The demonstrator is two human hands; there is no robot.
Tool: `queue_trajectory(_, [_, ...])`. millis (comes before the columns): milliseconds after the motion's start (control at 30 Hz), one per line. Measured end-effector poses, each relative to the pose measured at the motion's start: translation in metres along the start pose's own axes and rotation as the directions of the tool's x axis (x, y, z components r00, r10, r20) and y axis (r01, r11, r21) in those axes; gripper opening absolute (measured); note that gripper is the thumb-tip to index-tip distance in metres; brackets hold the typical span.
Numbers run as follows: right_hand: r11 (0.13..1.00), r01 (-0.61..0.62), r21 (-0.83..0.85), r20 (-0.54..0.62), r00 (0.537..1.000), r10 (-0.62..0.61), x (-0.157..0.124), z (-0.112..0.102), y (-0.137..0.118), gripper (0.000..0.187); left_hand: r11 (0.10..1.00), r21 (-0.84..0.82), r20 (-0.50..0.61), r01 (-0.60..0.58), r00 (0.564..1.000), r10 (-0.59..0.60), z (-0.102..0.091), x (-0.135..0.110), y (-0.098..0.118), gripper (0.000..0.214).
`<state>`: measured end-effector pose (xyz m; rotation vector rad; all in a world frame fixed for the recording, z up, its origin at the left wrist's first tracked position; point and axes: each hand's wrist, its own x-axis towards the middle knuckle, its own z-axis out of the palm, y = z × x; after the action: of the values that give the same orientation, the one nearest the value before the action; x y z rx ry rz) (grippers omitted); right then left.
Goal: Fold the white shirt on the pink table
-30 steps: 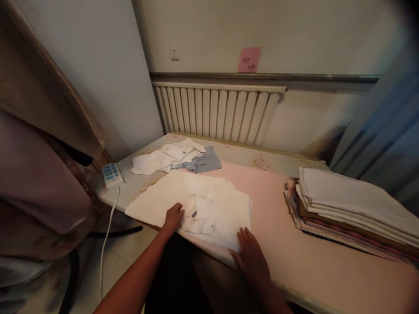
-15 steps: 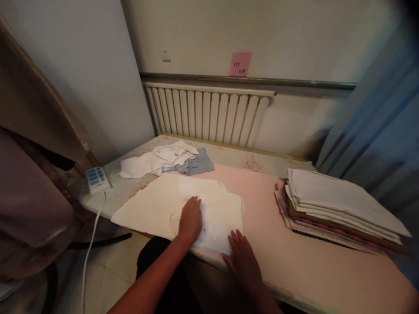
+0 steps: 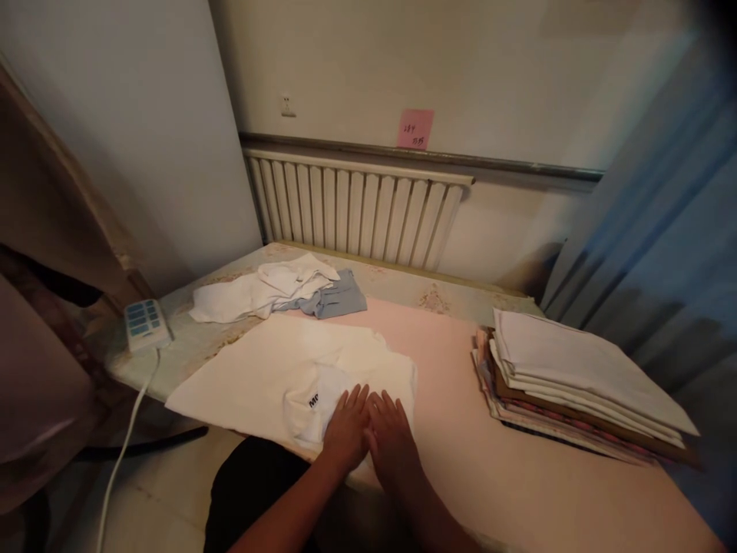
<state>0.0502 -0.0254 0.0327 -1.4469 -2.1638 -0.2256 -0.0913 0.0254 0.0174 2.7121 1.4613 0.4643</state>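
Observation:
A cream-white garment, which looks like a shirt, lies spread over the near edge of the table. Partly covered black letters show on it, beside a whiter patch of fabric or paper. On its right part rests my left hand, fingers stretched out flat and pointing away from me. My right hand lies right beside it, its fingers also extended, the two hands touching or nearly so. Neither hand grips anything that I can see.
Behind lie a crumpled white cloth and a grey-blue cloth. A pile of folded fabrics sits at right on the pink sheet. At left is a power strip with a white cord. A radiator stands behind the table.
My right hand has moved left from the garment's right edge onto it, next to my left hand. My left hand has shifted slightly toward me, and the black letters now show.

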Motion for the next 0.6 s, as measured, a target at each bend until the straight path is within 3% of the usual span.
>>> queue_trajectory(100, [0.999,0.017,-0.043,0.025,1.0,-0.016,0.019,0.014,0.016,0.04,1.0,-0.001,-0.014,0.02,1.0,-0.02,0.0,0.002,0.002,0.055])
queue_trajectory(300, [0.992,0.001,-0.127,-0.006,1.0,-0.001,0.02,0.043,0.052,0.041,0.997,0.073,-0.078,0.016,0.997,-0.01,0.002,0.004,0.004,0.049])
queue_trajectory(600, [0.97,-0.164,-0.178,-0.009,0.986,0.165,0.034,0.048,0.075,0.048,0.992,0.126,-0.067,0.006,0.998,0.002,-0.001,0.003,0.005,0.052])
